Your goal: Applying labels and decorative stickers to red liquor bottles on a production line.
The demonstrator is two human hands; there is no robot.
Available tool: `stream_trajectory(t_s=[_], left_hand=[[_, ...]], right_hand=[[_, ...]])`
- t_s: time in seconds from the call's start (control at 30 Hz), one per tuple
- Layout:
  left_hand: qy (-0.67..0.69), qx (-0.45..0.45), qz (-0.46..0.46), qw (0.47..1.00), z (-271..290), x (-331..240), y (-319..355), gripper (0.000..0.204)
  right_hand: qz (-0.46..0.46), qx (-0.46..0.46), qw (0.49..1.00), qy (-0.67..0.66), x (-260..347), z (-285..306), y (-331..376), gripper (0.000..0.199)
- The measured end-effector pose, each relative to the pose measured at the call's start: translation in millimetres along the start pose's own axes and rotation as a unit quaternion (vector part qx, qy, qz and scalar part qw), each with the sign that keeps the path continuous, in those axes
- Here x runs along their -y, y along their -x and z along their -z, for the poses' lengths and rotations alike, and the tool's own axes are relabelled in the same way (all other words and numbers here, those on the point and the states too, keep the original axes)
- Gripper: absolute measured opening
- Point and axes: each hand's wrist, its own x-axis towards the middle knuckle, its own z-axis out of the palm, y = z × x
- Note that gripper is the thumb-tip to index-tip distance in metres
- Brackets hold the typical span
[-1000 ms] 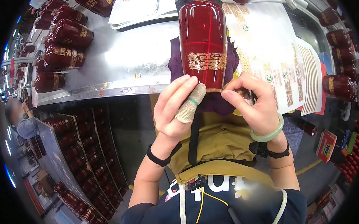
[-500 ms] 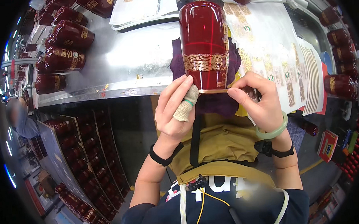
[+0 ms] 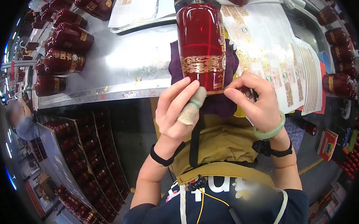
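Note:
A dark red glass bottle with a gold patterned band lies on a purple cloth, its base toward me. Along the base edge runs a thin gold strip. My left hand is closed against the left of the base, fingertips on the glass; its thumb is hidden. A knitted sleeve with a green band covers one of its fingers, which presses at the base edge. At the base's right corner, my right hand pinches thumb to finger, apparently on the strip's end.
Label sheets and a striped strip sheet lie to the right. Red bottles crowd the metal table's left; another bottle stands far right. A paper-laden tray is behind. Bottle racks and a person are at left.
The covered finger of my left hand has slid right along the base edge. The bottle and my right hand sit slightly farther left in view, the right hand still pinching.

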Motion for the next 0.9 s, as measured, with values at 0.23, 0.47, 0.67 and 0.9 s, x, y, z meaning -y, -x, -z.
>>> stream_trajectory(t_s=[0.23,0.47,0.67,0.9], left_hand=[[0.0,0.004,0.006,1.0,3,2,7,0.034],[-0.061,0.013,-0.043,0.997,2,-7,4,0.034],[-0.092,0.029,-0.048,0.994,2,-11,-1,0.036],[0.007,0.0,0.019,1.0,2,0,1,0.034]], right_hand=[[0.012,0.004,1.0,0.005,-3,2,0,0.014],[-0.001,0.008,1.0,0.008,-3,4,1,0.015],[0.01,-0.002,1.0,0.004,-4,1,1,0.014],[-0.004,0.005,1.0,-0.004,1,1,1,0.014]])
